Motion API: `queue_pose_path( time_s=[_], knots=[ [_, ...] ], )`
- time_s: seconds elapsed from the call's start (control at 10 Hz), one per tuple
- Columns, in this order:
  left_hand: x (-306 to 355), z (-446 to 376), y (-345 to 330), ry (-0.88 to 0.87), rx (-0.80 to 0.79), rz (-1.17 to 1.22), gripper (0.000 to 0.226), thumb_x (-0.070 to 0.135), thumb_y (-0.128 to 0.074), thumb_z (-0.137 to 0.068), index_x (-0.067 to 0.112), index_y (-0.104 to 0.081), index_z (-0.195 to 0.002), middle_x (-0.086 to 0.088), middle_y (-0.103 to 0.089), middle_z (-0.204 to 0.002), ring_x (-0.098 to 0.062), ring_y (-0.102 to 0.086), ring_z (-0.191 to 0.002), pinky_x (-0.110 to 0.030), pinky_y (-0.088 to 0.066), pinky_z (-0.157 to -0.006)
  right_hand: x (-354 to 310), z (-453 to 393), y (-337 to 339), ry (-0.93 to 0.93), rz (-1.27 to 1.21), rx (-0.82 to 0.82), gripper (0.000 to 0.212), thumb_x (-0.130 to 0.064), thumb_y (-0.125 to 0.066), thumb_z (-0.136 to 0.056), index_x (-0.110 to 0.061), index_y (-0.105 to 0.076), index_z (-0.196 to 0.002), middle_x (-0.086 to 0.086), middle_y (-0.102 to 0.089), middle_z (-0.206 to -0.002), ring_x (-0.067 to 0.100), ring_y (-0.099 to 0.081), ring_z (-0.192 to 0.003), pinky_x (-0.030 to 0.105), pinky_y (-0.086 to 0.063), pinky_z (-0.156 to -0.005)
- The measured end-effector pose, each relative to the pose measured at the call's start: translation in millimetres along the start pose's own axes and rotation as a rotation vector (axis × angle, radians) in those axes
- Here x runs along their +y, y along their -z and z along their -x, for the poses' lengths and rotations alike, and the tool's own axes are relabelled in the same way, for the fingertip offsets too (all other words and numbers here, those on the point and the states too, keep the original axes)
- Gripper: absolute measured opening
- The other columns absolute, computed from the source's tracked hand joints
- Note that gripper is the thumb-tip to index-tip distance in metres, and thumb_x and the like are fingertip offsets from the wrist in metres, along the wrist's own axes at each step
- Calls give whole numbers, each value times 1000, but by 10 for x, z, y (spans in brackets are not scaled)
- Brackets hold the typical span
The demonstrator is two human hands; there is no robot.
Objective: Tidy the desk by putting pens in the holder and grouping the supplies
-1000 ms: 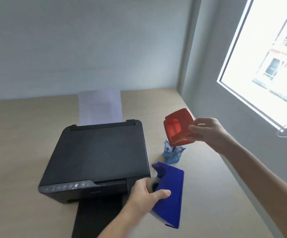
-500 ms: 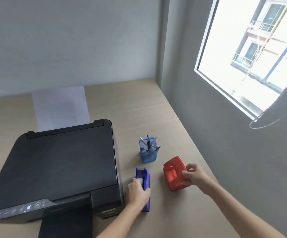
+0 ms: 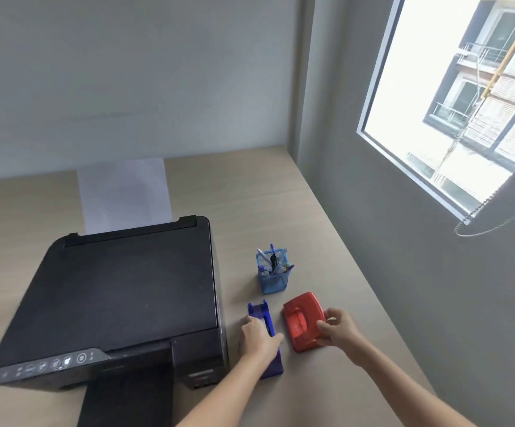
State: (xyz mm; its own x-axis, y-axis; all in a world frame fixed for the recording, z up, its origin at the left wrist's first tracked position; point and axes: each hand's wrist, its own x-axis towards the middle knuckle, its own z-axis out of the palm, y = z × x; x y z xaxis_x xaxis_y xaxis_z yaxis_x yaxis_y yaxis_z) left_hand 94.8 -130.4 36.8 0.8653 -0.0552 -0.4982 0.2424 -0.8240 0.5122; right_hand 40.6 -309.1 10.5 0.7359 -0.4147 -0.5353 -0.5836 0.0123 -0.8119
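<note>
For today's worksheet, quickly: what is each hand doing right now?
Left hand: closed on the blue tape dispenser on the desk.
Right hand: closed on the red hole punch.

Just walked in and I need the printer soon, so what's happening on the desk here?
A person is tidying supplies beside the black printer. The left hand rests on a blue tape dispenser, and the right hand holds a red hole punch; both items sit on the desk side by side. Just behind them stands a blue mesh holder with pens already in it.
</note>
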Motion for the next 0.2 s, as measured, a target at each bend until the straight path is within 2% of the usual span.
queue_pose_path(
  time_s=[0.1,0.2],
  knots=[
    [37,116,69,-44,-28,27,74,46,-75,-72,2,-41,-120,-16,-59,-124,-32,-61,-111,-37,-52,-90,-38,102,1,12,150,51,23,-18,-60,-89,-3,-57,-107,14,-65,-91,23,-63,-72,40,-55,-73],
    [-17,324,140,-144,-67,64,98,55,-67,-76,-6,-23,-139,-19,-50,-135,-30,-50,-125,-34,-43,-101,-237,328,61,110,191,107,39,-32,-60,-89,-16,-50,-123,8,-56,-112,23,-62,-96,29,-46,-72]
  ],
)
